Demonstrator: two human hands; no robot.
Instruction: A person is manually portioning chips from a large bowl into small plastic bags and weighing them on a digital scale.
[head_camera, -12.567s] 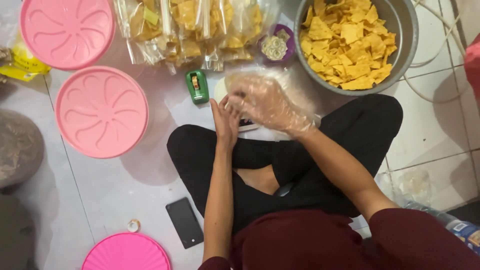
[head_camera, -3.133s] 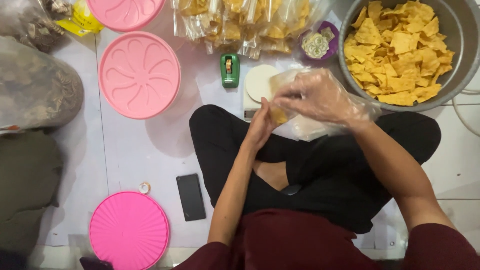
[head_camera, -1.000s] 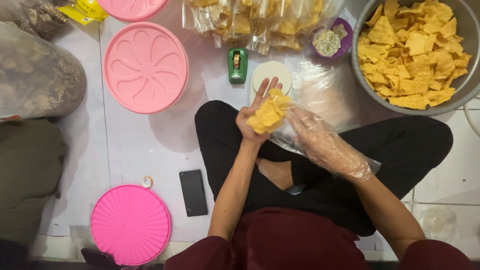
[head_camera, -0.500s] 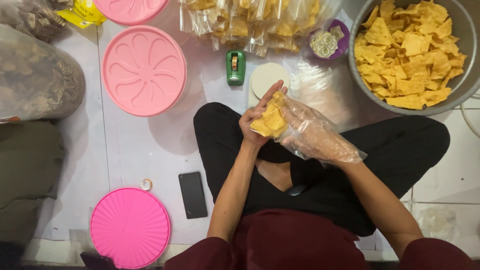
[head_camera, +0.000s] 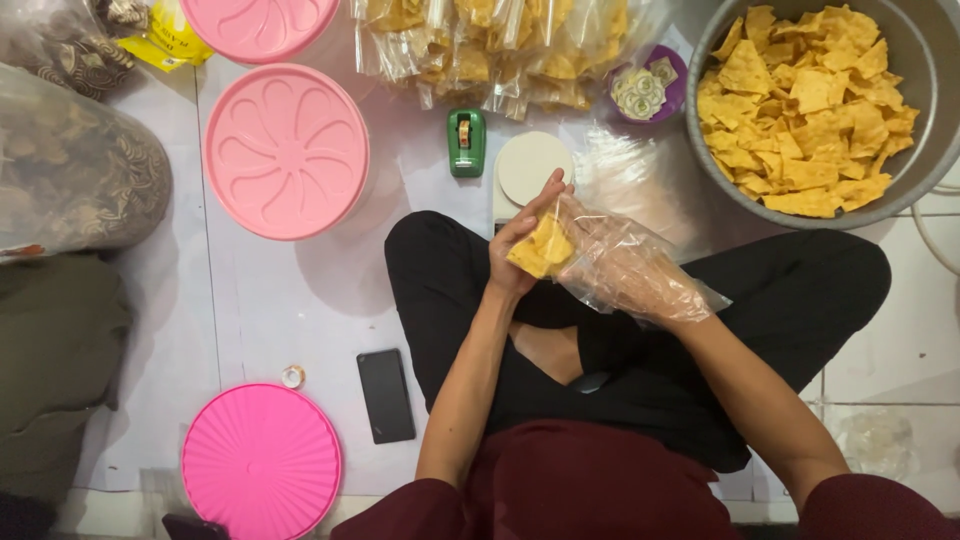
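Seated cross-legged on the floor, both hands raised over the lap. Left hand (head_camera: 520, 250), bare, cupped shut around a small clear bag of chips (head_camera: 540, 248), yellow pieces showing between thumb and fingers. Right hand (head_camera: 625, 270), in a loose plastic glove, pressed against the same bag from the other side, fingers closed on the film; exact pinch point hard to tell through the glove.

Round white scale (head_camera: 527, 168) on the floor just beyond the hands, green tape dispenser (head_camera: 466, 142) beside it to the left. Big metal bowl (head_camera: 930, 150) of loose chips at far right; heap of filled bags (head_camera: 500, 45) along the top; small purple dish (head_camera: 640, 90) between heap and bowl. Pink lids (head_camera: 286, 150) well to the left, phone (head_camera: 385, 395) near the left knee.

Judgement on doing it well: keep the bag upright so nothing spills, gather the open film evenly, squeeze gently to spare the brittle chips, hold close over the lap near scale and tape.
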